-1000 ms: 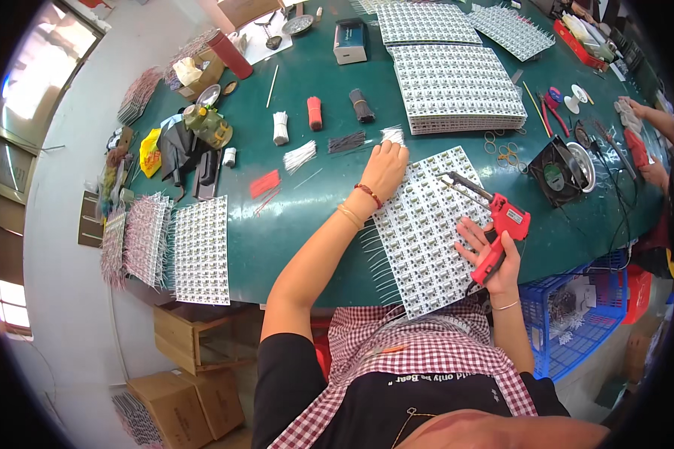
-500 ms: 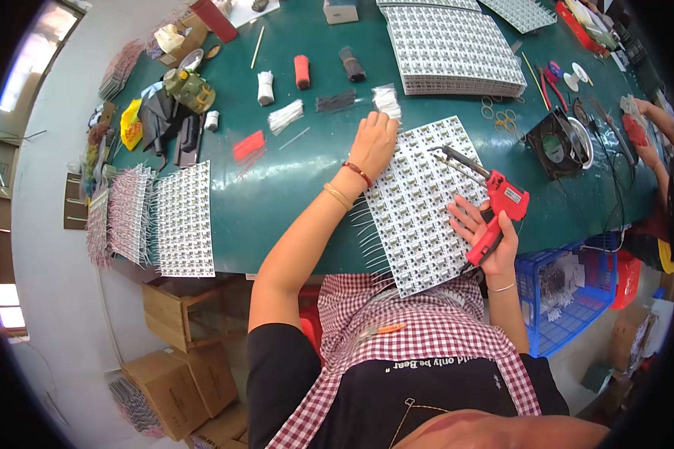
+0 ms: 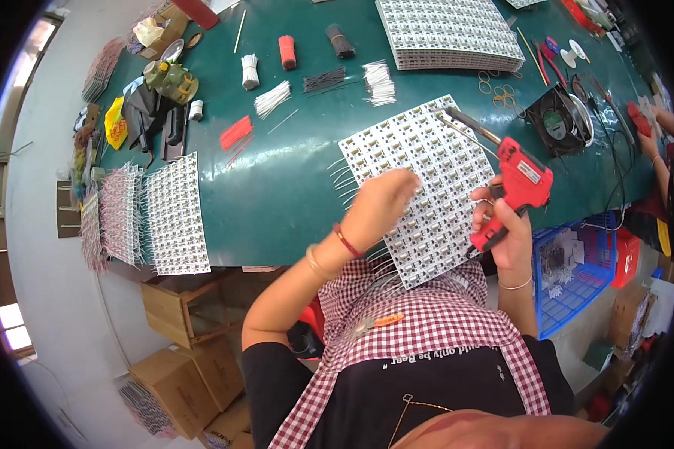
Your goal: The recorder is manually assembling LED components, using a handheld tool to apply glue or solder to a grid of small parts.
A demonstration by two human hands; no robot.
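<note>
A white circuit board panel (image 3: 445, 239) lies aslant at the table's front edge, partly over my lap, with thin white wires (image 3: 342, 179) sticking out along its left side. Above its left half is my left hand (image 3: 386, 206), fingers curled together and slightly blurred; whatever they hold is hidden. My right hand (image 3: 513, 243) is wrapped round the handle of a red soldering gun (image 3: 524, 176). The gun's metal tip reaches over the panel's upper right part. Beyond the panel's far edge lies a loose pile of white wires (image 3: 380, 82).
Black wires (image 3: 325, 79), red wires (image 3: 236, 133) and bundled wires lie farther back. A tall stack of panels (image 3: 457, 60) stands behind. A black fan (image 3: 556, 123) sits at right, near a co-worker's hand (image 3: 649, 142). Wired panels (image 3: 178, 217) rest at left; a blue crate (image 3: 569, 284) is below right.
My left hand has left the white wire pile and come back toward me over the panel. The soldering gun has risen a little to the right. The whole view has shifted slightly.
</note>
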